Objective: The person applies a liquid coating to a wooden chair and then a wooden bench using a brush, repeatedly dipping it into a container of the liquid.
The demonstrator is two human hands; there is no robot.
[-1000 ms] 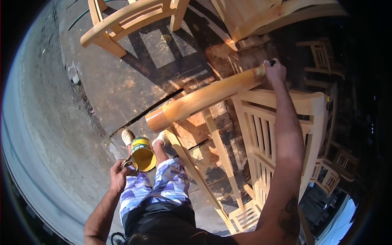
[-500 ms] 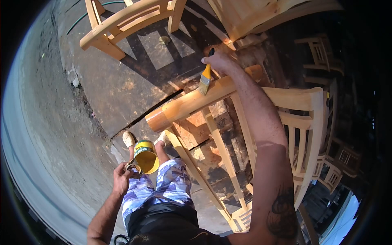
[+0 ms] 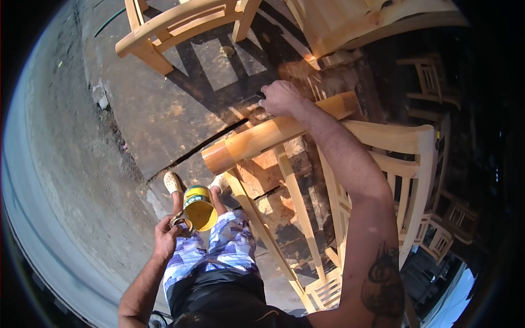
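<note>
My left hand [image 3: 165, 236] is closed around the handle of a yellow and green paint can [image 3: 199, 210], held low in front of my legs, its mouth tilted toward me. My right hand [image 3: 281, 99] is closed on a paintbrush [image 3: 260, 95]. Only its dark handle end shows; the hand hides the bristles. That hand is over the far side of a thick wooden armrest [image 3: 262, 135] on a pale slatted bench. The armrest's rounded end nearest me looks darker and glossier than its middle. Whether the bristles touch the wood cannot be seen.
Another wooden seat frame [image 3: 188, 24] stands ahead, and a broad wooden panel [image 3: 372, 22] is at upper right. The bench's slatted back [image 3: 402, 169] rises on the right. More chairs [image 3: 429, 79] sit in shade. Stained ground [image 3: 153, 115] has a dark gap running across it.
My right hand has moved left and slightly down along the armrest, turning so the paintbrush's yellow handle and bristles are now hidden. My left hand and the can are nearly unmoved. The view has shifted slightly.
</note>
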